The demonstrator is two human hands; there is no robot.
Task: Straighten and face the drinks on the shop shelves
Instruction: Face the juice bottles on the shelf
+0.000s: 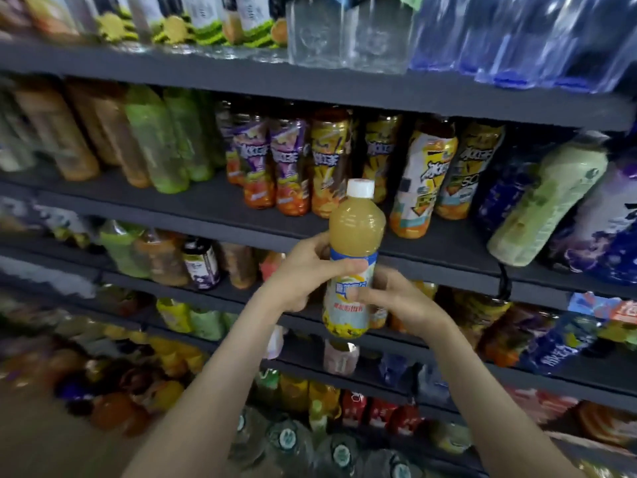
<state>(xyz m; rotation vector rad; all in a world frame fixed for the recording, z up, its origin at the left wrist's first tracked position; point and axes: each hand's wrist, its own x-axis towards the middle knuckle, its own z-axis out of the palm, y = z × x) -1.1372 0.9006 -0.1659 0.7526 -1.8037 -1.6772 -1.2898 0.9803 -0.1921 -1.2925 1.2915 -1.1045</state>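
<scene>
Both hands on one juice bottle [356, 229], held in mid-air in front of the dark shelves [448, 98], not resting on any board.

- Bottle: close to upright, slight tilt. White cap [360, 188] on top, cloudy yellow liquid, blue/white/yellow label [348, 315] facing the camera.
- Left hand [303, 270]: wrapped round the bottle at the top of the label. Thumb [344, 266] lies across the front and the fingers curl behind. Firm wrap, no gap visible.
- Right hand [403, 301]: grips lower, from the right side. Thumb [360, 295] presses on the label front, just under the left thumb. The fingers go round the back and their tips are hidden.
- Position: cap is level with the row of iced-tea bottles [331, 160] with yellow and purple wrappers, and the base hangs in front of the shelf two levels down.
- Right of that row, a pale green bottle [551, 201] leans hard to the right.
- Top shelf: clear bottles [344, 36], with blue-tinted bottles [517, 39] beside them.
- Lower rows and left side are motion-blurred, so I can't read products there.
</scene>
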